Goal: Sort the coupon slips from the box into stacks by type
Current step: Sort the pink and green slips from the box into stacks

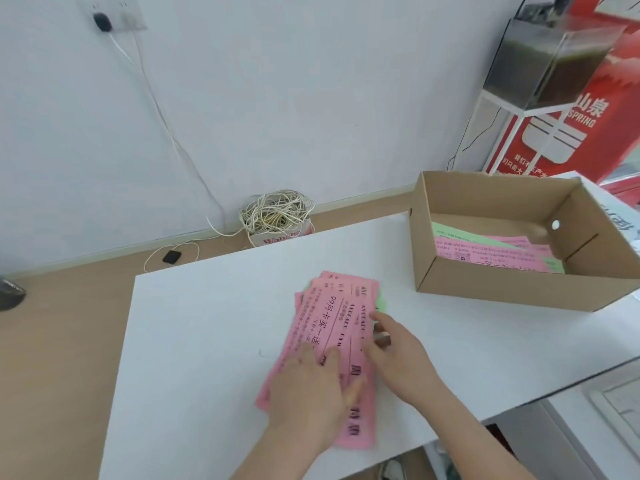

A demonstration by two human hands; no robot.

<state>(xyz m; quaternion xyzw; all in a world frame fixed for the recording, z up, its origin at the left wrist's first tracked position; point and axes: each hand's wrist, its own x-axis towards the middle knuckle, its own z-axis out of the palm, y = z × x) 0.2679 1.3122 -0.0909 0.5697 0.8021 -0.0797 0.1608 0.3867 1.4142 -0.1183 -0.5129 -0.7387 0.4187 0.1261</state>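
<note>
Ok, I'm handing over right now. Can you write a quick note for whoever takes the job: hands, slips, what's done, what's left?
Left hand: flat, pressing on the pink slips fanned on the table.
Right hand: fingers at the pile's right edge; unclear whether they pinch a slip.
A green slip peeks out from under that pile.
The box holds mixed slips, pink and green.
Done: one loose pile out, mostly pink.
Left: pull the green out, start a green stack, empty the box.
</note>
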